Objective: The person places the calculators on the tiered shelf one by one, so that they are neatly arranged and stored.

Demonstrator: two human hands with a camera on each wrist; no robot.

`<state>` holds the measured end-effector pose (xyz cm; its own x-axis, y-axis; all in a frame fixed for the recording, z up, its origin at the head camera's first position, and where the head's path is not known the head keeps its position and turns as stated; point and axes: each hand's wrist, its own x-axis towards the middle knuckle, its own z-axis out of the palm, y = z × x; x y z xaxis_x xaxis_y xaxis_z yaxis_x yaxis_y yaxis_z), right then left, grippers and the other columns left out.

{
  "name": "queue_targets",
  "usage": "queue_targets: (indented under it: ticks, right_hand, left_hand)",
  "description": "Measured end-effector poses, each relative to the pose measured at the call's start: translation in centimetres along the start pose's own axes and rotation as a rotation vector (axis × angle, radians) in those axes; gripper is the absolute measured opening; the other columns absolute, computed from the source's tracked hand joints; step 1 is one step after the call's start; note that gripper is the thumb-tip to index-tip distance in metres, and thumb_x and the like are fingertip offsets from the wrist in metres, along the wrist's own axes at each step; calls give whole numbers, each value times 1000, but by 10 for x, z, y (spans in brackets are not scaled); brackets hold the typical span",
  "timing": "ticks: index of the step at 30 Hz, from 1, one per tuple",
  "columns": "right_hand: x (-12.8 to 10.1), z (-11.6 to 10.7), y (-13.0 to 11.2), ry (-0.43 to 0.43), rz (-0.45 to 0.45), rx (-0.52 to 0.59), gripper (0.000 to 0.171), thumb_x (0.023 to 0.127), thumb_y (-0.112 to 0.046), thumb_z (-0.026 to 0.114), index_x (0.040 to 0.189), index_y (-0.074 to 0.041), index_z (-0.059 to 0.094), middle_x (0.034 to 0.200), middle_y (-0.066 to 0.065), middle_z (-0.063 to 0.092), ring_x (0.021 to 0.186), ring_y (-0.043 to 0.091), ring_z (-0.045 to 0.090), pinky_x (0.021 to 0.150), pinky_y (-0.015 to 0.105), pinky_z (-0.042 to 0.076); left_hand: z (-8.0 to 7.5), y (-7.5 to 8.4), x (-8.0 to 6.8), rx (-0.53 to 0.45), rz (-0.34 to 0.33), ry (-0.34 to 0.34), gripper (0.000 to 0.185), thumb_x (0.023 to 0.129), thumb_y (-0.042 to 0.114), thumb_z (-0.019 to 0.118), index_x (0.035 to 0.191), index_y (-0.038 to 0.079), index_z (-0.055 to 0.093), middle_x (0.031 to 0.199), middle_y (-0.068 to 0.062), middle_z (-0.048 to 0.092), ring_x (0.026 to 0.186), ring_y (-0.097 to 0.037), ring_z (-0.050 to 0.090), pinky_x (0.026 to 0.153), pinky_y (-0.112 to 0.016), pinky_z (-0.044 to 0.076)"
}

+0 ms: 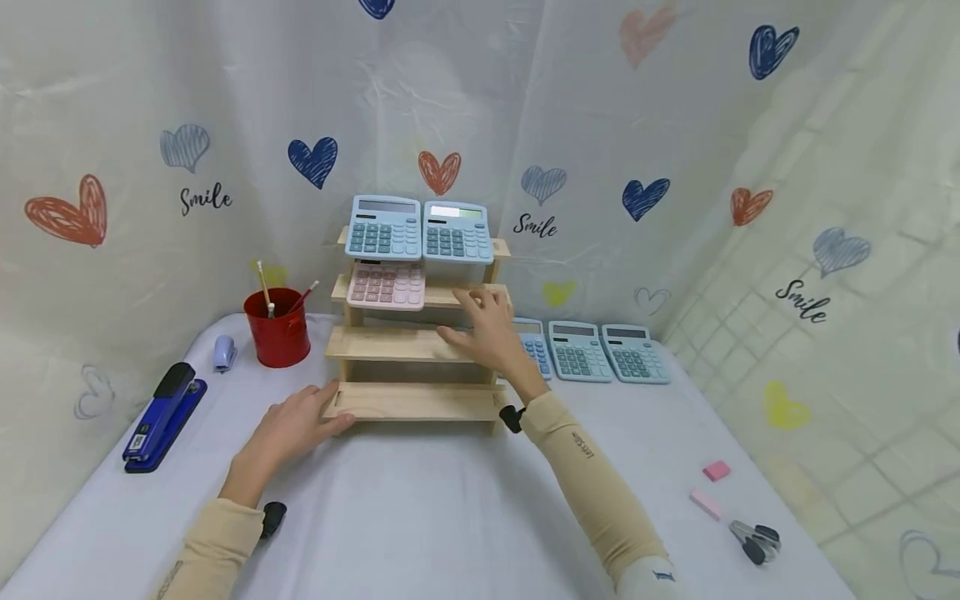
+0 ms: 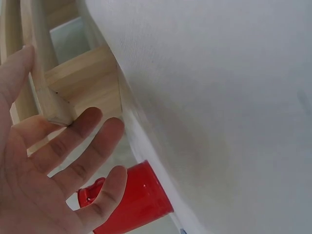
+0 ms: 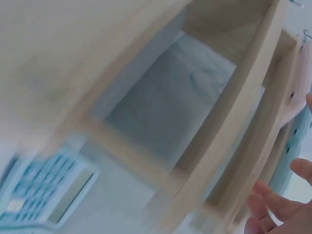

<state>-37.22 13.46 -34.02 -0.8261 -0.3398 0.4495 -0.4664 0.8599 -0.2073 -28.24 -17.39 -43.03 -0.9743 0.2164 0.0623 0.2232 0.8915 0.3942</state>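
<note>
A wooden tiered rack (image 1: 412, 403) stands against the back curtain. Two blue calculators (image 1: 384, 227) lean side by side on its top tier, and a pink calculator (image 1: 386, 286) sits at the left of the tier below. My left hand (image 1: 296, 423) holds the left end of the lowest tier, thumb in front and index finger behind the board end (image 2: 57, 109); the other fingers spread loosely. My right hand (image 1: 491, 333) holds nothing, its relaxed fingers (image 3: 278, 202) over the right part of the upper-middle tier, right of the pink calculator.
Several blue calculators (image 1: 579, 350) lie right of the rack, one partly behind my right hand. Leftward stand a red bucket (image 1: 279, 337) with pencils, a small lilac stapler (image 1: 224, 353) and a blue stapler (image 1: 163, 419). Pink erasers (image 1: 716, 471) and a staple remover (image 1: 754, 542) lie at right.
</note>
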Motion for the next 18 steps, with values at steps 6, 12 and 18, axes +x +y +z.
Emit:
queue_targets:
  ticks: [6, 12, 18]
  right_hand:
    - [-37, -13, 57, 54, 70, 40, 68, 95, -47, 62, 150, -11, 45, 146, 22, 46, 131, 45, 40, 106, 65, 32]
    - [-65, -9, 106, -57, 221, 6, 68, 100, -52, 51, 154, -11, 39, 152, 27, 39, 136, 51, 34, 108, 70, 28]
    - [-66, 7, 129, -237, 325, -110, 76, 99, -58, 49, 156, -11, 36, 151, 34, 37, 134, 59, 37, 109, 72, 30]
  left_hand:
    - [1, 1, -1, -1, -6, -9, 80, 93, 50, 66, 151, 2, 41, 119, -22, 63, 83, -22, 52, 65, -37, 40]
    - [2, 2, -1, 5, 4, -4, 79, 93, 49, 66, 151, 1, 42, 120, -23, 63, 85, -24, 53, 68, -40, 45]
    - [1, 2, -1, 17, 17, 5, 77, 94, 48, 65, 150, 0, 42, 119, -23, 63, 86, -25, 55, 69, -43, 49]
